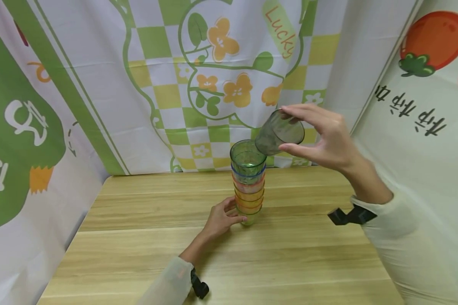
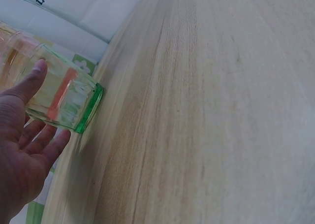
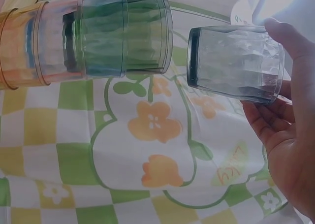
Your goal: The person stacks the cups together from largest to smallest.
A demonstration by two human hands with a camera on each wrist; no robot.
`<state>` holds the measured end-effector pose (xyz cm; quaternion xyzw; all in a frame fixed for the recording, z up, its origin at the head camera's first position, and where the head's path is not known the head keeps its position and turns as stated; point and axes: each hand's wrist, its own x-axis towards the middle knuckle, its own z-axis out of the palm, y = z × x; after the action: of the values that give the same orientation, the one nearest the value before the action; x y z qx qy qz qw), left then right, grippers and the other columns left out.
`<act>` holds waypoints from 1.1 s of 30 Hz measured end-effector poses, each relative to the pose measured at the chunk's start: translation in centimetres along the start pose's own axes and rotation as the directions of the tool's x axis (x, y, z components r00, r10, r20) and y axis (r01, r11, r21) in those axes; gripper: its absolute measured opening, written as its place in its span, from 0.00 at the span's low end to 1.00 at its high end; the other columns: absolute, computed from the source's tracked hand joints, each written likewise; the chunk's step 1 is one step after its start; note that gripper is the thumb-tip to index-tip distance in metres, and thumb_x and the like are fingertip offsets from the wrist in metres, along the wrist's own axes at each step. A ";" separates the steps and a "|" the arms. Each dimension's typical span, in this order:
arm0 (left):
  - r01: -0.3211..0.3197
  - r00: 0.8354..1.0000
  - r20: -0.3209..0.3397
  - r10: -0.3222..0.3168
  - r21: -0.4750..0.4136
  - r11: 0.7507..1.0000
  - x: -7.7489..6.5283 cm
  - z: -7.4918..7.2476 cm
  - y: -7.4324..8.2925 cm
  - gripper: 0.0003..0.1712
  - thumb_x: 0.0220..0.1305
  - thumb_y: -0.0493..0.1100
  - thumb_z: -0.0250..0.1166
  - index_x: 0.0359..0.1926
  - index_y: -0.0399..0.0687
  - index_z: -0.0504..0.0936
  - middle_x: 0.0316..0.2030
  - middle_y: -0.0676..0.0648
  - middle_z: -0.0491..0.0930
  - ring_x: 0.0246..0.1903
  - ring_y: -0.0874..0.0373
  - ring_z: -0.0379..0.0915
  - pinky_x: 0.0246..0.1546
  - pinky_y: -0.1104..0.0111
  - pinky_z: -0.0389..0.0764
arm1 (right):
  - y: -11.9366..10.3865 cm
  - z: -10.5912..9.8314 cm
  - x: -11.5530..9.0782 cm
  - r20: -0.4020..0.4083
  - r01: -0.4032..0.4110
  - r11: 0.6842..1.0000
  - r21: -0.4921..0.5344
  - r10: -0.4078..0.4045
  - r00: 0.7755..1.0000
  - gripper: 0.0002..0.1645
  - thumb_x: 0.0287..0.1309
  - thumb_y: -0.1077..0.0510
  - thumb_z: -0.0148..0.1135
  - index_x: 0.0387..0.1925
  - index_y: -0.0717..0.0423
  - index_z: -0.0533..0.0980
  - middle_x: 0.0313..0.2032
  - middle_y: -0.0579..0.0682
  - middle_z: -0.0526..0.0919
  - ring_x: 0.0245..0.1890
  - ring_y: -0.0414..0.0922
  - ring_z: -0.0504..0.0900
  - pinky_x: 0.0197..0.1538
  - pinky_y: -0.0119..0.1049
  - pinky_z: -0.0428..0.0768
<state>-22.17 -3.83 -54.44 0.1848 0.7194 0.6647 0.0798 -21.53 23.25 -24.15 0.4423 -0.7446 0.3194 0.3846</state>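
A tall stack of nested clear plastic cups (image 1: 249,197) stands upright on the table, with green, blue-rimmed, pink, orange and yellow-green layers. My left hand (image 1: 220,219) holds the bottom of the stack, thumb on the near side; in the left wrist view the lowest cup (image 2: 66,93) shows a green base. Up and to the right, my right hand (image 1: 324,135) grips a grey cup (image 1: 276,134) near its rim between thumb and fingers. That cup is tilted, base toward the stack. In the right wrist view a gap separates the grey cup (image 3: 236,64) from the top green cup (image 3: 147,34).
The wooden table (image 1: 145,237) spreads around the stack. Behind its back edge hangs a green-and-yellow checkered curtain (image 1: 156,84) with flowers. Printed cloth walls (image 1: 397,148) flank both sides. A black wrist mount (image 1: 353,215) sits on the right sleeve.
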 end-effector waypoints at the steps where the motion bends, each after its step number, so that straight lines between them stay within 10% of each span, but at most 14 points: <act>1: -0.001 1.000 0.000 0.001 -0.001 1.000 0.0 0.0 0.0 0.43 0.58 0.34 0.80 0.73 0.37 0.73 0.68 0.30 0.75 0.69 0.35 0.72 0.66 0.50 0.81 | 0.0 0.2 0.0 0.002 0.000 1.000 0.007 0.000 1.000 0.48 0.58 0.28 0.73 0.56 0.69 0.84 0.52 0.62 0.88 0.44 0.46 0.85 0.57 0.24 0.80; 26: -0.004 1.000 0.004 0.004 -0.001 1.000 0.0 -0.1 0.0 0.44 0.58 0.35 0.81 0.73 0.36 0.72 0.68 0.31 0.75 0.69 0.36 0.73 0.65 0.50 0.81 | -0.1 2.7 0.8 0.156 -0.006 0.997 0.075 -0.006 0.988 0.49 0.61 0.29 0.71 0.64 0.67 0.80 0.59 0.59 0.86 0.50 0.49 0.86 0.59 0.29 0.82; 33: 0.002 1.000 0.003 -0.002 0.007 1.000 0.1 -0.2 0.0 0.44 0.58 0.35 0.81 0.73 0.37 0.73 0.68 0.31 0.75 0.69 0.35 0.73 0.66 0.49 0.80 | 0.2 3.2 0.7 0.187 0.007 0.994 0.113 -0.028 0.982 0.44 0.51 0.50 0.85 0.65 0.67 0.79 0.59 0.60 0.85 0.52 0.52 0.86 0.60 0.30 0.82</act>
<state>-22.29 -3.96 -54.44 0.1854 0.7217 0.6621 0.0808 -22.87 20.42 -25.16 0.4980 -0.7546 0.3138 0.2899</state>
